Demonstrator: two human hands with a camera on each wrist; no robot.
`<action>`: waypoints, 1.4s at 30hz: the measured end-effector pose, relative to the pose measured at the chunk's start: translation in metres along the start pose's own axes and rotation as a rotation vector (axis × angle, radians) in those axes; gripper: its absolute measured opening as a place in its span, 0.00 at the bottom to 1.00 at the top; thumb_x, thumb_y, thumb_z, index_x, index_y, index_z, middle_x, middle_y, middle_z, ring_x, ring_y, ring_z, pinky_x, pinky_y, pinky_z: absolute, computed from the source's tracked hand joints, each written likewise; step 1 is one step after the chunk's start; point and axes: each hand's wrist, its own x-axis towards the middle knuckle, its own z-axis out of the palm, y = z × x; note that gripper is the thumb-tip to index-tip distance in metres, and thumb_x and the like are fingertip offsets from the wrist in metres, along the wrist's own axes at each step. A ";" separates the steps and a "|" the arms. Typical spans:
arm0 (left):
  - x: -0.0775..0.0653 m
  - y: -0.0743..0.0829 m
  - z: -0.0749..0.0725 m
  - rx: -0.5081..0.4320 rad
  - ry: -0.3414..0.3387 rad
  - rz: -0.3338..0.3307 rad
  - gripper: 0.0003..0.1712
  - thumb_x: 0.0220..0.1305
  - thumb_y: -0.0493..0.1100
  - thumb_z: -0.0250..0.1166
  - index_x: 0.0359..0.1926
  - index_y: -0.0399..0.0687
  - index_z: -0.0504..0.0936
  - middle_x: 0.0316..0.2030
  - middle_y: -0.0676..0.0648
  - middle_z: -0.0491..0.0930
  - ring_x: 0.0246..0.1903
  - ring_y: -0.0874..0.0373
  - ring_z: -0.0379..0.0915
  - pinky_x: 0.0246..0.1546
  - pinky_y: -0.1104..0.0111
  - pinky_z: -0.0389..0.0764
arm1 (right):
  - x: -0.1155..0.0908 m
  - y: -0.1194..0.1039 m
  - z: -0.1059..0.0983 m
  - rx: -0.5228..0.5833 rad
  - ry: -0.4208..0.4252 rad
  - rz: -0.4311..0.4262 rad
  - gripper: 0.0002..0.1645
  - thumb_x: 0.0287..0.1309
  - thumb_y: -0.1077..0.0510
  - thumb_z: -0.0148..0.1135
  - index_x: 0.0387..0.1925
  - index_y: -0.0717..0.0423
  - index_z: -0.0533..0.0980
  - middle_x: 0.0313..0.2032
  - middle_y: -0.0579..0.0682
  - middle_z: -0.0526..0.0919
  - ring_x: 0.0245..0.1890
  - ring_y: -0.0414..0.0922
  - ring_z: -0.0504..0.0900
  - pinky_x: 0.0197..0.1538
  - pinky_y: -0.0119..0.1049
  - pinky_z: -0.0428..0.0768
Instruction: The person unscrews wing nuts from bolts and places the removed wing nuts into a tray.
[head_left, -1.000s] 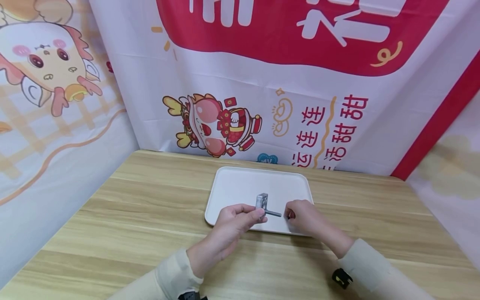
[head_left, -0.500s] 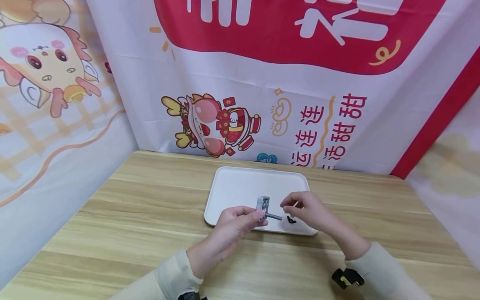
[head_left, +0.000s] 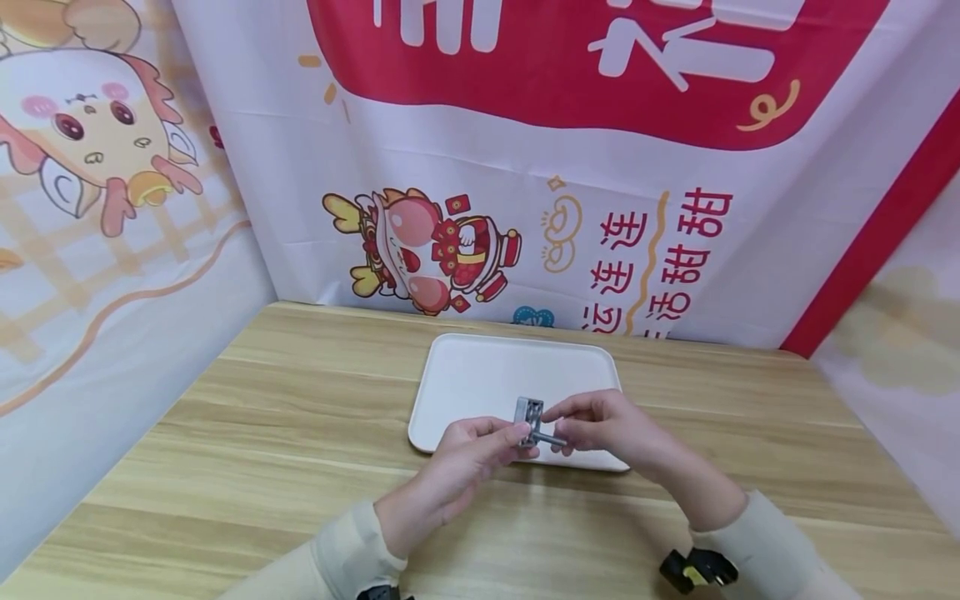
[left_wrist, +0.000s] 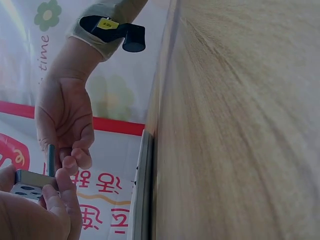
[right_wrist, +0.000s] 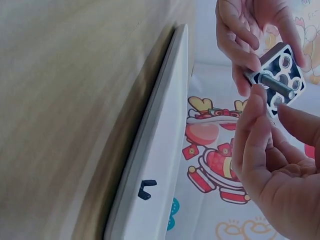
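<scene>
A square silver metal block (head_left: 528, 408) with several holes in its face is pinched between the thumb and fingers of my left hand (head_left: 471, 454). From that face sticks out a threaded bolt (right_wrist: 276, 85), pointing toward my right hand (head_left: 611, 429). My right index fingertip is right by the bolt and block, and the thumb stands apart from it on the other side, leaving a gap. A small black U-shaped piece (right_wrist: 146, 190) lies on the white tray (head_left: 480, 375), hidden behind my right hand in the head view.
Both hands are above the near part of the tray, which sits on a wood-grain table (head_left: 315, 400). A printed cloth backdrop (head_left: 480, 167) rises at the table's back edge. Cameras are strapped to the wrists, the right one (head_left: 697, 571) showing plainly.
My right hand was low over the tray at the black piece, then lifted off it and moved left to the bolt. My left hand keeps holding the block, its holed face now turned more into view.
</scene>
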 end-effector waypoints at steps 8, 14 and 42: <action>0.000 -0.002 0.001 0.002 -0.021 0.017 0.20 0.66 0.44 0.67 0.49 0.29 0.79 0.45 0.44 0.85 0.39 0.62 0.84 0.55 0.71 0.82 | 0.000 0.003 0.005 0.132 -0.021 0.023 0.17 0.69 0.64 0.56 0.53 0.75 0.73 0.38 0.52 0.88 0.37 0.40 0.86 0.49 0.34 0.86; 0.001 -0.004 0.000 0.004 -0.028 0.019 0.23 0.67 0.44 0.66 0.52 0.27 0.77 0.50 0.41 0.84 0.41 0.62 0.84 0.56 0.70 0.82 | 0.000 0.003 0.006 0.157 0.004 0.039 0.16 0.69 0.64 0.56 0.52 0.74 0.73 0.35 0.49 0.88 0.38 0.40 0.85 0.50 0.34 0.86; 0.001 -0.004 -0.002 -0.002 -0.003 0.019 0.24 0.71 0.41 0.61 0.61 0.28 0.74 0.54 0.37 0.82 0.41 0.63 0.85 0.39 0.83 0.80 | -0.002 -0.002 0.020 -0.290 0.225 -0.117 0.10 0.58 0.64 0.68 0.41 0.65 0.79 0.32 0.53 0.82 0.31 0.43 0.77 0.31 0.27 0.79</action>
